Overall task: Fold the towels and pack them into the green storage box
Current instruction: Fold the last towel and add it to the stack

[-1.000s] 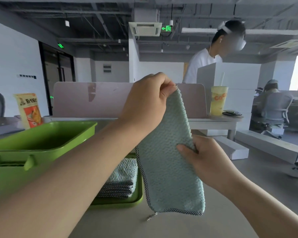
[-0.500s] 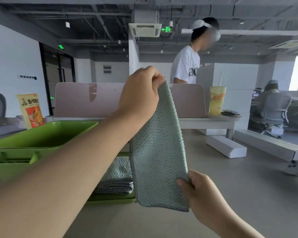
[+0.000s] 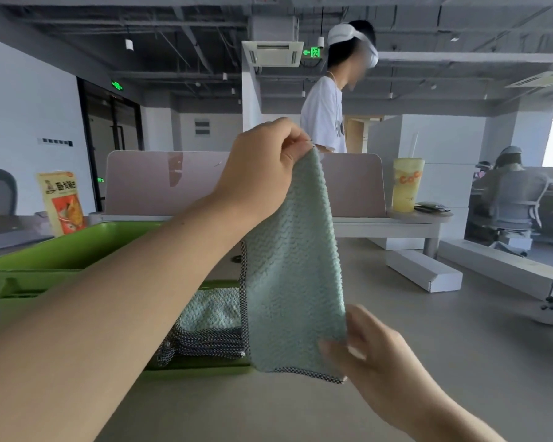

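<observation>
A grey bench (image 3: 300,413) fills the foreground of an open office. A green box (image 3: 64,250) stands on it to the left of the towel (image 3: 294,282), its open top facing up. Behind the towel a pale pink divider (image 3: 160,183) runs across the bench's far edge. The towel itself, pale green with a dark checked border, hangs upright in the air at the centre, folded into a tall narrow strip and stretched between two hands. Below and left of the towel, partly hidden behind it, a stack (image 3: 211,323) of folded towels of the same kind lies on a flat green tray (image 3: 205,369). The left grip (image 3: 262,167) reaches in on a long bare forearm and pinches the towel's top corner between thumb and fingertips. The right grip (image 3: 374,349), blurred, grasps the towel's lower right corner, thumb across the front of the cloth. Behind the towel and beyond the divider a person (image 3: 324,116) in a white shirt stands. Right of the towel, a yellow cup (image 3: 407,183) with a straw sits on a farther desk. Far left of the towel, an orange snack bag (image 3: 63,202) stands upright.
</observation>
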Demonstrator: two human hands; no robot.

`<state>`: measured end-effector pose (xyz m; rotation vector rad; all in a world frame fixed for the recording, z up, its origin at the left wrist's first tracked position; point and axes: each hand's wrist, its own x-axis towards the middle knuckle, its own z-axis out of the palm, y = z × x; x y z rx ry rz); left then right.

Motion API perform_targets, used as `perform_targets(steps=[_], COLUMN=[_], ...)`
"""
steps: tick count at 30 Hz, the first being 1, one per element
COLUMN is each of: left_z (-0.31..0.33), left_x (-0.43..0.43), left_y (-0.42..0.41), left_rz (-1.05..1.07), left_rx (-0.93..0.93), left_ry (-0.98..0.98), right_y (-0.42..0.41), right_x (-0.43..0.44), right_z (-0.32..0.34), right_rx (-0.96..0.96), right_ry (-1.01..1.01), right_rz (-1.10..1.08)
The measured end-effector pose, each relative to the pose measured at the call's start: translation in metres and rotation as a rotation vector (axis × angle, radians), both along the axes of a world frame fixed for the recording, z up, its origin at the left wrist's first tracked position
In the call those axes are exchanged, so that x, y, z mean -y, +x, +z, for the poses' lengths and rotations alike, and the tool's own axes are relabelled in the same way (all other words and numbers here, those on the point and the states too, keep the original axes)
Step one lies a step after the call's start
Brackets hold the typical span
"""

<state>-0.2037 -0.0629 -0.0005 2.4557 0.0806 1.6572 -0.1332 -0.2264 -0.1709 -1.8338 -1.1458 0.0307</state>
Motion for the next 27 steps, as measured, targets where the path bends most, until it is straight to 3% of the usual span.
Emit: perform_targets(steps=[4,8,14,18,22,27], left_z=[0.000,0.002,-0.015,-0.062,-0.112,-0.147], left_x=[0.010,0.013,-0.005,-0.029,-0.039,-0.036], left_y=[0.000,0.000,0.006,0.020,0.016,0.018], left_rz=[-0.070,-0.109,-0.067,-0.028,-0.201,-0.221], left_rx=[-0.096,-0.090,-0.215,-0.294,-0.194,-0.175], left_ry=[0.034,0.021,-0.133,-0.485,-1.011,-1.354], right_y=[-0.004,-0.004,-0.007,-0.004,0.007,0.031], right_x=[-0.006,-0.008,-0.003,-0.008,-0.017,-0.034], right_z=[0.039,0.072,0.073,0.066,0.060,0.051], right_rx=[-0.203,-0.236,-0.733,-0.893,-0.917,-0.921], right_ry=[0.228,0.218,0.218,0.278,0.334,0.350], right_rz=[0.112,0.136,0.435,0.435,0.346,0.240])
